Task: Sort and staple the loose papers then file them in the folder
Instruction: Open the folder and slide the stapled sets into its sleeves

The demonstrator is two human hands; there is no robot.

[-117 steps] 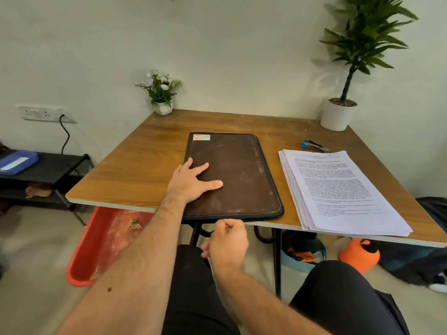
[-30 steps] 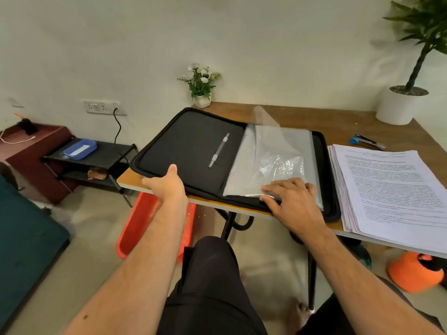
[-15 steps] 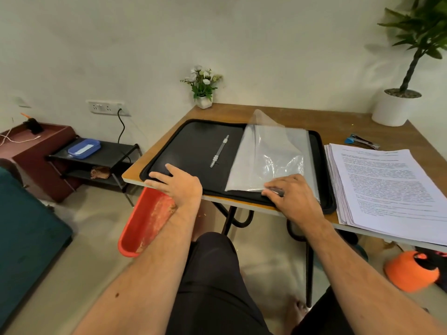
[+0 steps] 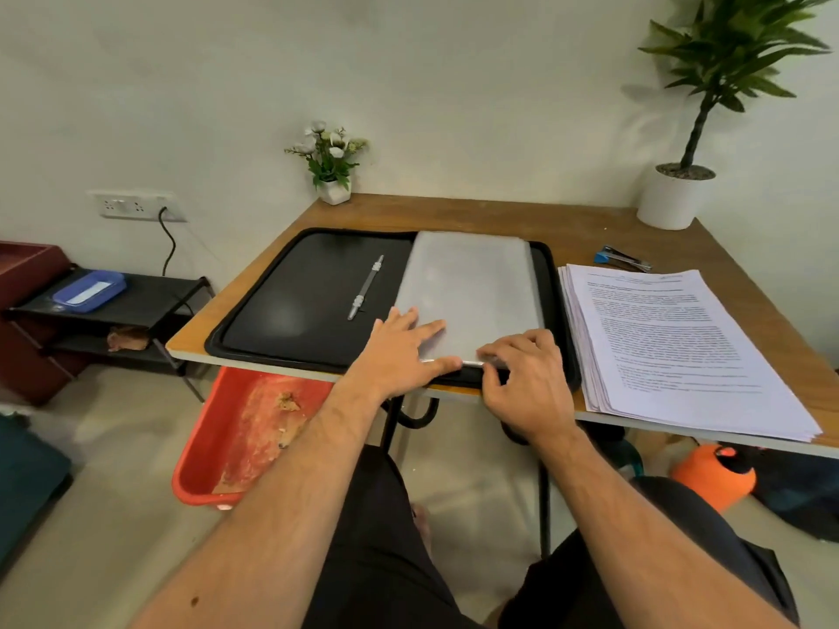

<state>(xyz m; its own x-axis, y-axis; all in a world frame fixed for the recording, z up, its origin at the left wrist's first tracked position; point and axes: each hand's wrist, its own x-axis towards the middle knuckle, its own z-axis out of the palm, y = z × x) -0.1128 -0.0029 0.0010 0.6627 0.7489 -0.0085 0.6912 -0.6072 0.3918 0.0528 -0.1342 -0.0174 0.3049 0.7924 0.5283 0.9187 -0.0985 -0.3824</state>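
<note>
I see the black folder (image 4: 318, 306) lying open and flat on the wooden counter (image 4: 454, 213), left of centre in the frame, where a few seconds ago it was shut under my left hand. Half a second ago the clear plastic sleeves (image 4: 472, 288) on its right half were puffed up and crinkled; now they lie smooth and flat. My left hand (image 4: 399, 351) has moved off the folder's lower left edge and across to the sleeves: its fingers (image 4: 424, 329) are straight and spread, pressing on the sleeves' lower left corner, with the thumb along the near edge. My right hand (image 4: 526, 374) remains at the sleeves' near edge in the lower centre, its fingers (image 4: 508, 347) curled over that edge and pinching it against the thumb. The two hands almost touch.

A slim metal binder bar (image 4: 365, 288) rests on the folder's left half, as before. The stack of loose papers (image 4: 672, 342) sits just beside the folder at the right of the frame, unmoved, with the blue stapler (image 4: 619, 258) above it. A potted plant (image 4: 681, 192) stands at the upper right corner of the counter and a small flower pot (image 4: 333, 188) at its upper left corner.
</note>
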